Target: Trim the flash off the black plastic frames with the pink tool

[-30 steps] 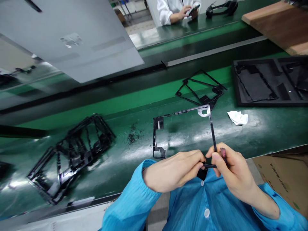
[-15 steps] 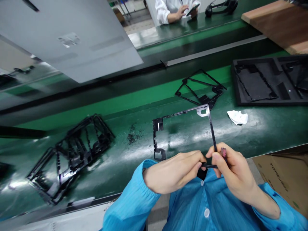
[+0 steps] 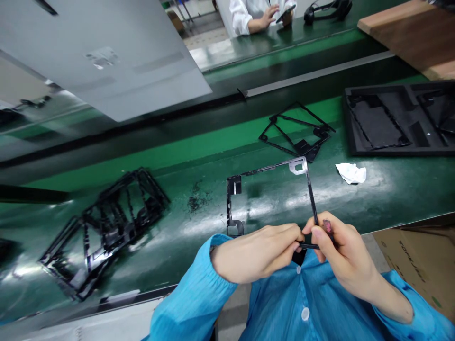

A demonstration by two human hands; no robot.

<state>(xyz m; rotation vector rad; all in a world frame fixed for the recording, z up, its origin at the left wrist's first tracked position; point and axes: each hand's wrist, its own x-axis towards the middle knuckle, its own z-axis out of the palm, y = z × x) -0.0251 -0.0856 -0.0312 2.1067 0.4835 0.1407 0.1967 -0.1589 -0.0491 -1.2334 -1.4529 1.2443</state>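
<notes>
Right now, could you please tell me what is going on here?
The person's left hand and right hand hold a thin black frame near one corner, its far side over the green bench. A pile of similar frames lies to the left; crossed frames lie farther back, beside a black tray.

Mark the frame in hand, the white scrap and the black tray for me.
Held frame (image 3: 310, 194): head view, on the bar at picture right.
White scrap (image 3: 351, 174): head view, on its crumpled middle.
Black tray (image 3: 398, 153): head view, on its near wall.
</notes>
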